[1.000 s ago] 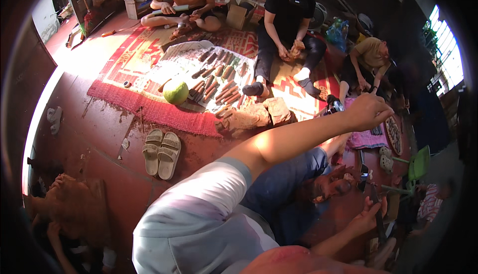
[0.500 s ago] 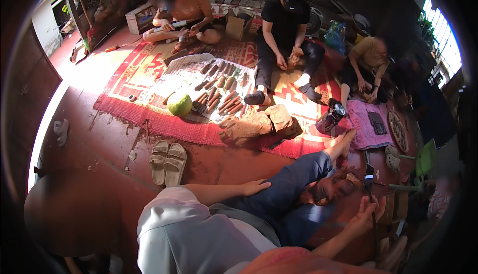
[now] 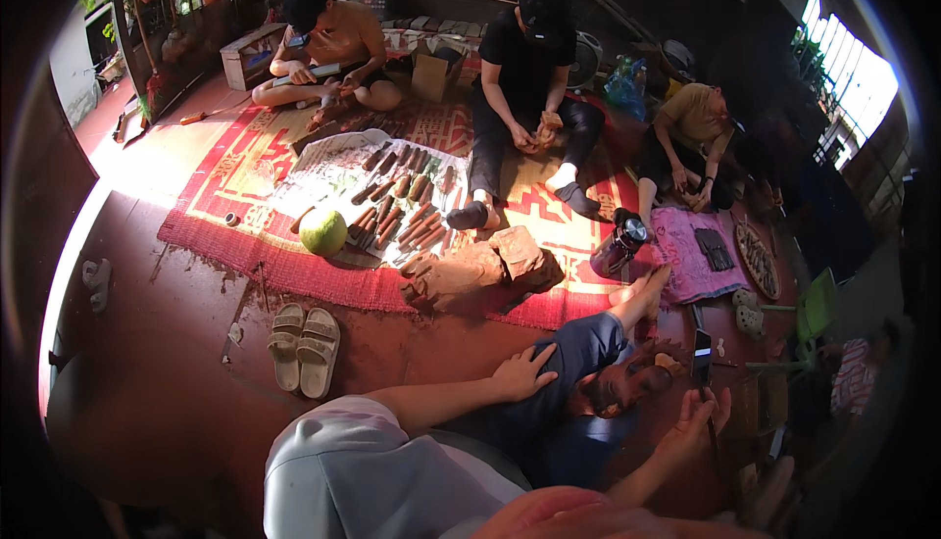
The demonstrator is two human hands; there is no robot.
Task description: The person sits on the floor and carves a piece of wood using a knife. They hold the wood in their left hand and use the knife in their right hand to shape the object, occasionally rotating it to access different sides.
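My left hand (image 3: 524,374) lies on my thigh in dark blue trousers (image 3: 578,346), fingers spread and nothing held. At lower right, my right hand (image 3: 693,423) is closed around a long thin dark tool (image 3: 713,441). Its shaft runs up and down through the fingers. Just above that hand, in line with the shaft, is a flat dark piece with a pale, shining part (image 3: 702,347); whether it belongs to the tool I cannot tell. A reddish-brown carved wood piece (image 3: 632,382) sits by my bent leg, between the two hands and apart from both.
Beige sandals (image 3: 304,351) stand on the red tiles. Several wooden-handled tools (image 3: 421,227) lie on a white cloth over the red mat (image 3: 225,245), near a green round fruit (image 3: 323,232), wood blocks (image 3: 480,269) and a dark flask (image 3: 619,245). Three people sit beyond; a green chair (image 3: 816,306) stands right.
The whole scene has shifted left in the picture, its near part slightly lower. My left hand's fingers have spread on the thigh. The right hand keeps its hold on the tool.
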